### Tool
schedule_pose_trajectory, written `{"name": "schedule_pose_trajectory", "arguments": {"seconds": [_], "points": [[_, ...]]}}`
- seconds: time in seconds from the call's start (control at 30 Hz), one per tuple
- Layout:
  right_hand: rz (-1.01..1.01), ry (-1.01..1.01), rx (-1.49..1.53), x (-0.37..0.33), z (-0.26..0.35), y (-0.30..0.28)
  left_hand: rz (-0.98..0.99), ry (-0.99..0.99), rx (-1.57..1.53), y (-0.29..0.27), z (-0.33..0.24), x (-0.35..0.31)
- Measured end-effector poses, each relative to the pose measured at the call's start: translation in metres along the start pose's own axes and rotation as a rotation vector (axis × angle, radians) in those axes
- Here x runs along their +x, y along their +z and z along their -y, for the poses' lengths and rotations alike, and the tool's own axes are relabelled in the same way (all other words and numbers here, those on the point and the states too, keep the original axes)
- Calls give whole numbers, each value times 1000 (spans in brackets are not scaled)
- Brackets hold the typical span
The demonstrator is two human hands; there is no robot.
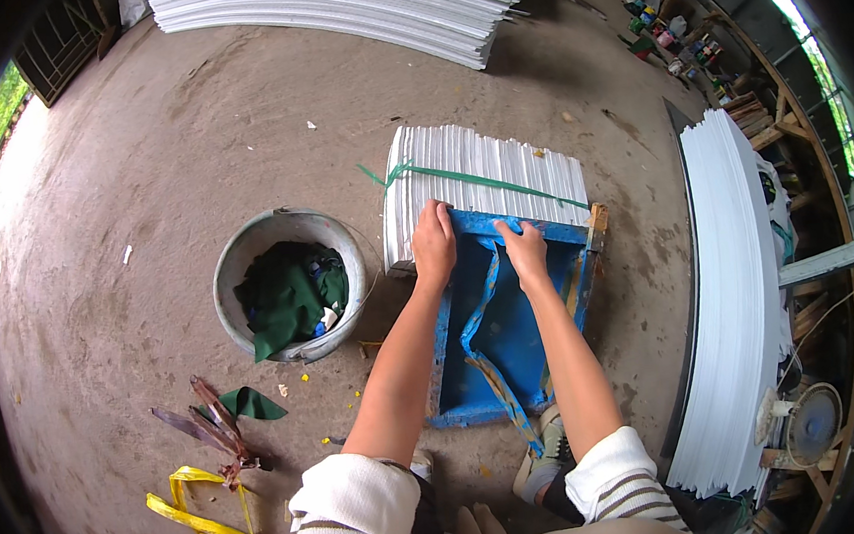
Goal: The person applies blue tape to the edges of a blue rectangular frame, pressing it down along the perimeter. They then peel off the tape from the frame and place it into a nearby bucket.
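A shallow blue box [478, 404] with worn, painted edges lies on the floor in front of my feet. My left hand [433, 243] is closed at its far left corner, against the white bundle. My right hand [524, 254] grips the far rim, thumb on top and fingers partly hidden. A crumpled blue strap [474, 326] hangs across the box from the far rim to its near edge. Against the far side stands a bundle of white sheets [483, 152], tied around with a green strap [470, 176]. A wooden block [598, 223] sits at the box's far right corner.
Left of the box stands a grey bucket [235, 327] holding dark green cloth [294, 293]. Yellow strapping [207, 525] and dark scraps [221, 429] lie nearer me. Stacks of white sheets [347, 12] lie ahead and at right [726, 304], beside a fan [809, 425].
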State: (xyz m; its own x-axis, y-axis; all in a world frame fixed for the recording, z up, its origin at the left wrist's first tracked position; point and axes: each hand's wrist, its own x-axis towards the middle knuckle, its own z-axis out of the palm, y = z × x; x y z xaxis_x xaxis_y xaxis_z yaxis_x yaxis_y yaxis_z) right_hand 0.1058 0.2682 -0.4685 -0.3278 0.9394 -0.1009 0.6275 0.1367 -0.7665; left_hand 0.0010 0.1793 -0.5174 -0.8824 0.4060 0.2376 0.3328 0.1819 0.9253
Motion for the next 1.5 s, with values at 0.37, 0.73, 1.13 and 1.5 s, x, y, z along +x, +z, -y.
{"name": "schedule_pose_trajectory", "arguments": {"seconds": [0.37,0.73,1.13,1.5], "points": [[585,-56,-573,32,56,-12,-4,8,30,-3,7,1],[843,-154,-728,55,56,-12,-9,-11,-2,-2,2,0],[824,-46,-1174,47,88,3,-15,18,-31,-2,5,1],[260,-509,-873,-32,49,-7,-38,7,119,0,2,1]]}}
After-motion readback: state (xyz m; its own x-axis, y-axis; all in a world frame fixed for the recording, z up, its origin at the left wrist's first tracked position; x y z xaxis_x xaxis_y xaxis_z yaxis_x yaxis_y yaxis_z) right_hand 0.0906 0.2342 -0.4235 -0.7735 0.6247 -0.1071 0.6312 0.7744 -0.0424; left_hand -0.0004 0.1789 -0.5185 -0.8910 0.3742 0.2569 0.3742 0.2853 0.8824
